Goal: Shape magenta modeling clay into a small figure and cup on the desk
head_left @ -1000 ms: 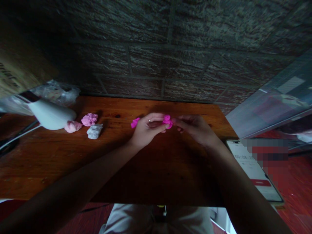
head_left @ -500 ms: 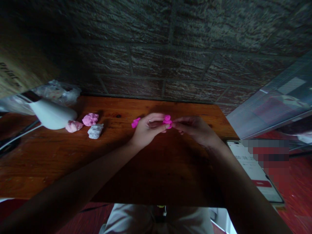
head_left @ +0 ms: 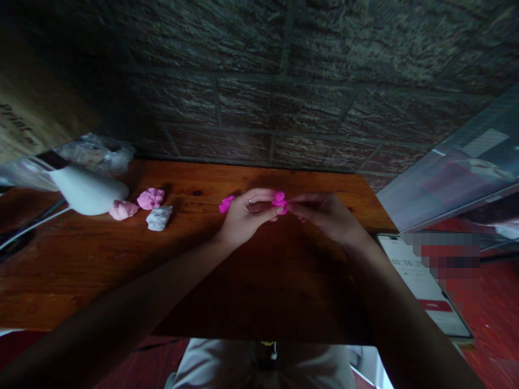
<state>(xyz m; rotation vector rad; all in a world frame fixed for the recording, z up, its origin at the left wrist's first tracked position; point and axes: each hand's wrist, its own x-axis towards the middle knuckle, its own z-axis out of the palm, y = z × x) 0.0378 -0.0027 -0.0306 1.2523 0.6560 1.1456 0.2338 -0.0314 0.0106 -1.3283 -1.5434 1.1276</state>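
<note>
Left hand (head_left: 245, 216): thumb and fingers closed in a pinch on the magenta piece (head_left: 279, 201), small gap between the curved index finger and thumb behind the tips. Ring on one finger. Right hand (head_left: 324, 216): fingers drawn together, tips right at the piece's right side. Too dim to tell if they grip it or only touch. Piece sits between the two hands, over the back part of the wooden table (head_left: 203, 270)

Edges: back edge of table runs along the stone-pattern wall (head_left: 243, 97), near the fingers. Front edge well apart from the piece, wood stretching between, forearms crossing on both sides. Right edge slants just past the right forearm. Phone (head_left: 417, 286) lies by that edge, partly behind the forearm. Translucent panel (head_left: 446, 173) stands beyond the back right corner

Left side: magenta lump (head_left: 226, 204) just beside the left hand, partly hidden by it, so sideways room is tight there. Then a strip of wood, then white lump (head_left: 159, 218), pink lump (head_left: 151, 198) and pale pink lump (head_left: 123, 209) grouped close. Pale pink one is right against or just beside the white rounded object (head_left: 91, 192), can't tell which. Clear plastic bag (head_left: 101, 154) behind that
</note>
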